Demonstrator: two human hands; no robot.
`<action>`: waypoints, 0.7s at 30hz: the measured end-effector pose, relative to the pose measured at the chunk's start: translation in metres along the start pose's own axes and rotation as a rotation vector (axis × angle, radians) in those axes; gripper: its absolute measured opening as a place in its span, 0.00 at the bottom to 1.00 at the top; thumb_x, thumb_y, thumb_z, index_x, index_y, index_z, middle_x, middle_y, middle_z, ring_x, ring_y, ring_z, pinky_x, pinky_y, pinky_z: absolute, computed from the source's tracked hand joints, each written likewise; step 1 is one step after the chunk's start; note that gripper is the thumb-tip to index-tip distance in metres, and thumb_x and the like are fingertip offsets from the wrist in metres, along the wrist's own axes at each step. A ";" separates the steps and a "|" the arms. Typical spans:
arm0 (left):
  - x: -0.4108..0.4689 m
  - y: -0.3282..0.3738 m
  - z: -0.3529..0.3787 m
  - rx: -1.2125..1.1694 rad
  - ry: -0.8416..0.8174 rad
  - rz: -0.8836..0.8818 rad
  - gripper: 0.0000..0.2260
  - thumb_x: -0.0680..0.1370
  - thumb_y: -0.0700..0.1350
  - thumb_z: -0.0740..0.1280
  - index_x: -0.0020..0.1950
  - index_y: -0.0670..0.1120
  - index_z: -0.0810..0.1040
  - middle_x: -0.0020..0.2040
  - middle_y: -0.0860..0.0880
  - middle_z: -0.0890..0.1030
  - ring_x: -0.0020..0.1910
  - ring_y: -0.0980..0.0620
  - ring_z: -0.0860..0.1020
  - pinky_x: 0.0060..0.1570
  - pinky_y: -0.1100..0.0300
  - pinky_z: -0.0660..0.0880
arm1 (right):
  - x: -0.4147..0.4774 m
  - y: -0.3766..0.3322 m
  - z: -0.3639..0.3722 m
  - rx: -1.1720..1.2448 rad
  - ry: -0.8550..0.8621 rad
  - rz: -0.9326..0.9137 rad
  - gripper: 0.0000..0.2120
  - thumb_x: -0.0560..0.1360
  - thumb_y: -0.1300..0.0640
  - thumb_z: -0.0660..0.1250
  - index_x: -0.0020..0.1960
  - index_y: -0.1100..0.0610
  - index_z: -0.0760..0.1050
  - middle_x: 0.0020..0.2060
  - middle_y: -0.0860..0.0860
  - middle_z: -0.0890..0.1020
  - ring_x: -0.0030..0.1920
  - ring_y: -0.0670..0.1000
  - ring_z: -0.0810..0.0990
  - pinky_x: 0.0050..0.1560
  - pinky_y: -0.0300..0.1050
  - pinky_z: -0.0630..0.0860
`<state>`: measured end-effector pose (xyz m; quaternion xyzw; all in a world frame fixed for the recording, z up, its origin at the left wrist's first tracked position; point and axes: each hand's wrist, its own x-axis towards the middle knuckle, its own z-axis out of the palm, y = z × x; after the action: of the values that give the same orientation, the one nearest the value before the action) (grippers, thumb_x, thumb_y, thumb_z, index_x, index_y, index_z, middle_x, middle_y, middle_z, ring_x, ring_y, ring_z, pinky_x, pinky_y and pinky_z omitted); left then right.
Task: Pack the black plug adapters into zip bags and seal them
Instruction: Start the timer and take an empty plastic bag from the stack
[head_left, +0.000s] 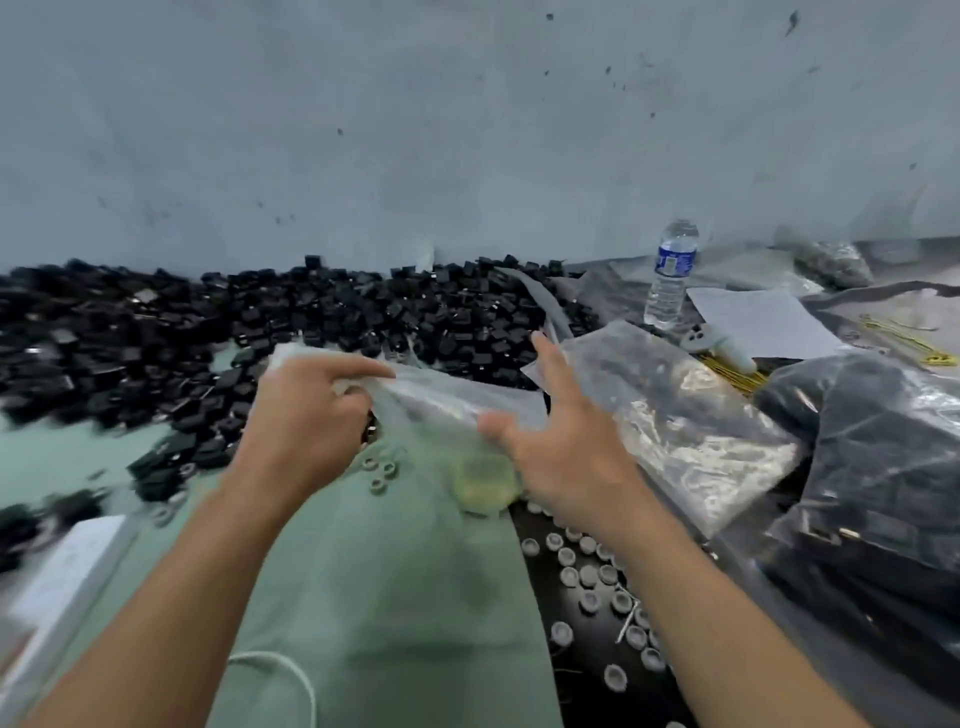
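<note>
A large heap of black plug adapters (322, 317) runs along the wall across the left and middle of the table. My left hand (306, 415) grips the crumpled top of a clear zip bag (441, 395) just in front of the heap. My right hand (550, 441) hovers beside that bag with fingers spread and straight, holding nothing. A stack of empty clear zip bags (691, 415) lies right of my right hand. Filled bags of black adapters (883, 467) are piled at the far right.
A water bottle (670, 270) stands upright at the back right beside a white sheet of paper (758, 322). Several small grey caps (587, 571) are scattered on a dark surface at lower right. A green mat (395, 597) covers the near middle. A white box (67, 577) sits lower left.
</note>
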<state>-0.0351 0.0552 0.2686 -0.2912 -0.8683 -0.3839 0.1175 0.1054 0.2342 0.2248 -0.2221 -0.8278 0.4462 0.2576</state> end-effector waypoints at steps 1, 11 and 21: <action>-0.004 -0.009 -0.001 -0.091 0.025 -0.029 0.20 0.74 0.34 0.65 0.43 0.59 0.86 0.35 0.55 0.85 0.21 0.58 0.71 0.23 0.66 0.69 | 0.004 -0.005 0.016 0.103 -0.033 0.122 0.47 0.70 0.29 0.68 0.80 0.37 0.47 0.78 0.41 0.61 0.74 0.46 0.63 0.65 0.45 0.64; -0.018 -0.085 -0.005 -0.302 0.210 0.154 0.28 0.73 0.28 0.70 0.48 0.65 0.85 0.65 0.66 0.78 0.73 0.61 0.68 0.70 0.56 0.67 | 0.023 0.006 0.080 0.493 -0.663 0.301 0.04 0.73 0.56 0.77 0.48 0.51 0.86 0.45 0.49 0.87 0.45 0.49 0.82 0.49 0.42 0.73; 0.007 -0.120 -0.034 -1.463 -0.472 -0.616 0.26 0.81 0.58 0.60 0.64 0.38 0.82 0.58 0.41 0.84 0.51 0.47 0.85 0.44 0.56 0.83 | 0.005 -0.003 0.059 0.517 -0.688 0.469 0.10 0.59 0.66 0.70 0.40 0.59 0.81 0.39 0.58 0.80 0.39 0.56 0.79 0.45 0.49 0.76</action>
<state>-0.1129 -0.0315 0.2228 -0.1159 -0.4418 -0.7959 -0.3975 0.0643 0.1989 0.2010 -0.1712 -0.6547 0.7305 -0.0918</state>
